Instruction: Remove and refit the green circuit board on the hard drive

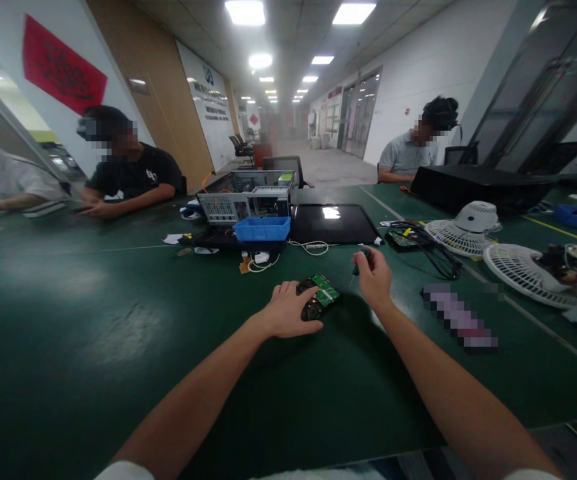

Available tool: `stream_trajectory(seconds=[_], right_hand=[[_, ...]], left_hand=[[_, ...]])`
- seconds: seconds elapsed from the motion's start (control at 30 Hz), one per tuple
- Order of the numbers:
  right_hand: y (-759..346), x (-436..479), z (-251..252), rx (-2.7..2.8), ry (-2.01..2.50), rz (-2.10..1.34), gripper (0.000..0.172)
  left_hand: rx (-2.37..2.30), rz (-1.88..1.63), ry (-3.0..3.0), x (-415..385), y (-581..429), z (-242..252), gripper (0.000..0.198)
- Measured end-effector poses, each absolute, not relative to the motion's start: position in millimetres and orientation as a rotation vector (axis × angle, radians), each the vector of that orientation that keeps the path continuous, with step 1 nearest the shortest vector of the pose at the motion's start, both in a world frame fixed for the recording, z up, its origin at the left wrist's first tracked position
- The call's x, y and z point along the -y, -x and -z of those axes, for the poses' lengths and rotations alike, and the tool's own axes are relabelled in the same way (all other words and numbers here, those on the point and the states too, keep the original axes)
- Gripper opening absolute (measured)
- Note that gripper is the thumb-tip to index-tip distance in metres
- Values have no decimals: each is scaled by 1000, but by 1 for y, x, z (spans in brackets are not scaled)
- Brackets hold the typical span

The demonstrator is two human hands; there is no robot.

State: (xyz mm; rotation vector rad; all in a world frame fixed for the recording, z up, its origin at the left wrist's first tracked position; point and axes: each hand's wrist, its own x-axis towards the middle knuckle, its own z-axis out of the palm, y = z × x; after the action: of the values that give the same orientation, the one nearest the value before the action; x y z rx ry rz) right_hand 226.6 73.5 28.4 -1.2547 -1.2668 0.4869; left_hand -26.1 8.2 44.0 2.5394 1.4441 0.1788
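Note:
A small black device with a green circuit board [324, 291] lies on the green table [118, 320] in front of me. My left hand [288, 310] rests on its left side, fingers curled over it and holding it down. My right hand [374, 275] hovers just right of the device, closed around a screwdriver [361, 262] with a dark handle, its tip pointing down toward the table beside the board.
Beyond the device stand an open computer case [248, 197], a blue tray [262, 229], a black panel [331, 223] and loose cables. Dismantled white fan parts [468, 230] lie at the right. Other people sit at the far left and far right of the table.

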Motion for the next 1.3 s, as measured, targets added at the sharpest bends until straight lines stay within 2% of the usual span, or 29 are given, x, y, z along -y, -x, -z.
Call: stream_trajectory(seconds=[0.2,0.37,0.8,1.3], right_hand=[[-212,-53,-41,1387,1198,-365,46],[-206,-46,-45,1441,1157,-398,43],[-201,-42,-43,1488,1170,-406,45],[-202,-52,-31,1486,1008,-304,38]], left_hand=[[-1454,-222,-2522,-9,19,-41,76],[-1342,-219,-2560,-16,28,-36,61],[-1300,-239,-2594,-24,35,-30,60],[-1272,-257,-2592,-26,38,-26,62]])
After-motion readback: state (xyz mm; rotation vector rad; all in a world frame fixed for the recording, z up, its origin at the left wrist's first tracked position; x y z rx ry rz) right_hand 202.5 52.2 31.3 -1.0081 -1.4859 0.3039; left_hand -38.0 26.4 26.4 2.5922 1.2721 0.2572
